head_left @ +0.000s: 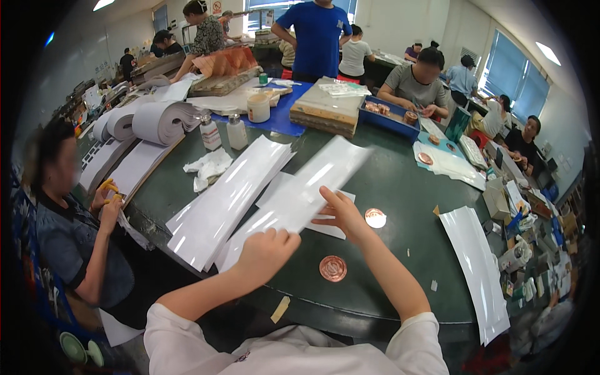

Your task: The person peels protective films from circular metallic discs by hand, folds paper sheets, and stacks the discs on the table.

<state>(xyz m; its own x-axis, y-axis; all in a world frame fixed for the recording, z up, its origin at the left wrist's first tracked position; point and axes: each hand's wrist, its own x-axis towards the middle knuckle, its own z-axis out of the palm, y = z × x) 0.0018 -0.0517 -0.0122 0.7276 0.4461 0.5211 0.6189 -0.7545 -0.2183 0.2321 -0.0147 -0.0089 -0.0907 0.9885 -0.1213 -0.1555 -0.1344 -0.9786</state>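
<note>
A long glossy white sheet (312, 181) slants over the table in front of me, its far end lifted and a little blurred. My left hand (267, 253) is closed on its near right edge. Beside the same edge, farther along, my right hand (340, 212) has its fingers spread. Under the sheet lie flat white papers (330, 229), partly hidden. To the left rests a stack of similar glossy sheets (231, 194). A copper-coloured disc (332, 269) lies near the table's front edge, and a shinier copper disc (375, 217) is just right of my right hand.
More glossy strips (478, 272) overhang the right table edge. Two bottles (236, 132), crumpled tissue (208, 167), a white tub (258, 107) and a thick board stack (328, 109) stand farther back. A blue tray (390, 119) holds copper pieces. A co-worker (75, 231) sits close at left.
</note>
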